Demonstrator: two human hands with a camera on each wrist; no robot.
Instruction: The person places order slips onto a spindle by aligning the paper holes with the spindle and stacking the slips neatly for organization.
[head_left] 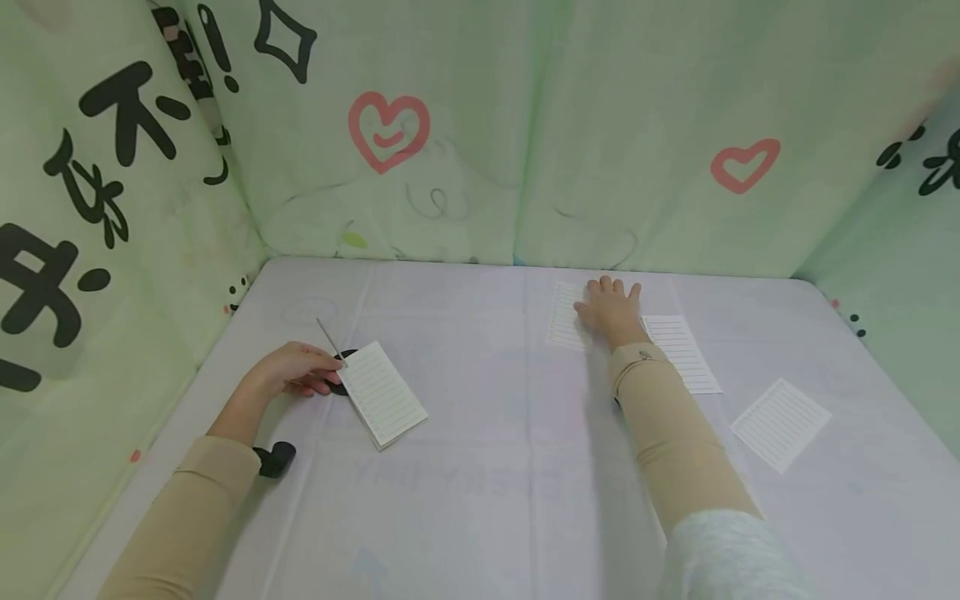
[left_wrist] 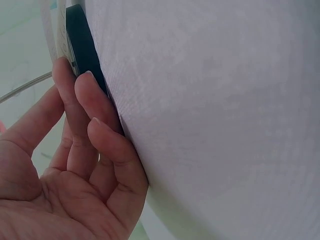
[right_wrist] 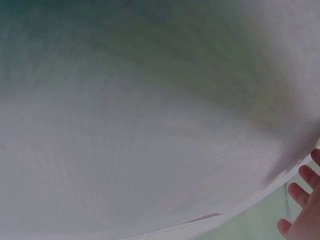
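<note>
At the left of the head view, my left hand pinches the near-left corner of a small lined notepad, which lies tilted. A thin metallic rod sticks up from that corner. Under the pad shows a flat black round object, with the fingertips against its edge in the left wrist view. My right hand lies spread, fingers straight, at the back of the table, over the right side of a loose lined sheet. In the right wrist view only its fingertips show at the edge.
A second lined sheet lies partly behind the right forearm, and a third sits turned farther right. The white-covered table is bordered by green printed curtains at the back and sides.
</note>
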